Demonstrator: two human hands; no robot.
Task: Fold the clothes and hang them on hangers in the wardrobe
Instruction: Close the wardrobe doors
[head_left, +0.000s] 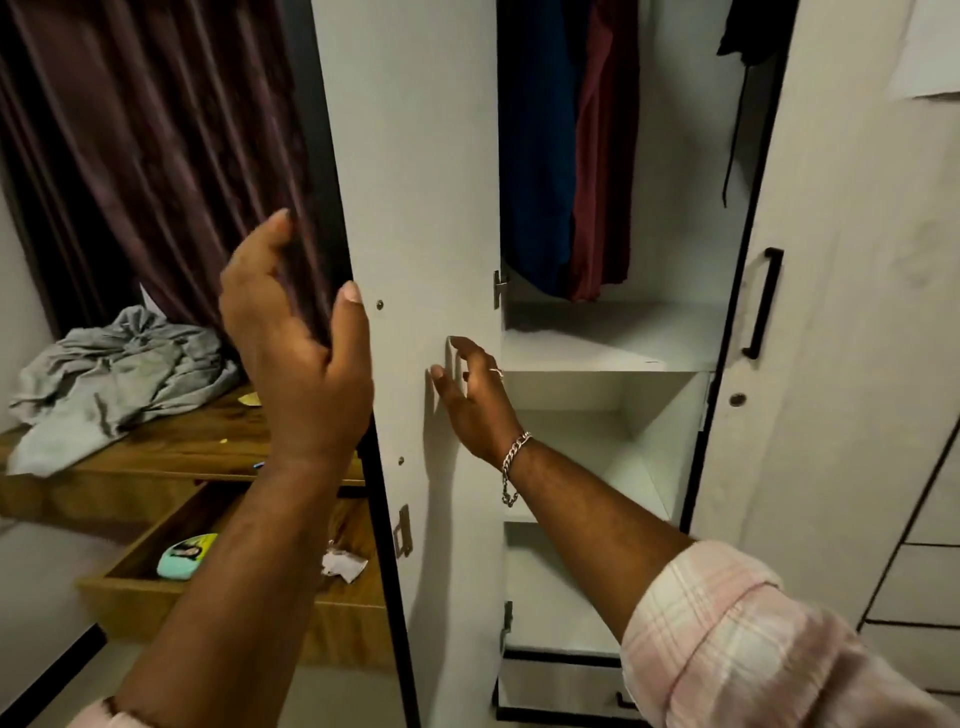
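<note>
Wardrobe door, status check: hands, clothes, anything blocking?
Left hand open at door edge; right hand open on its inner face. Blue, red garments hung. Grey clothes heaped on desk. No obstruction.

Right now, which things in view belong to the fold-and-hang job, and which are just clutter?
Job: grey clothes on the desk; open wardrobe door; hung blue garment; hung red garment.
Clutter: mint-green case; crumpled paper; curtain.
</note>
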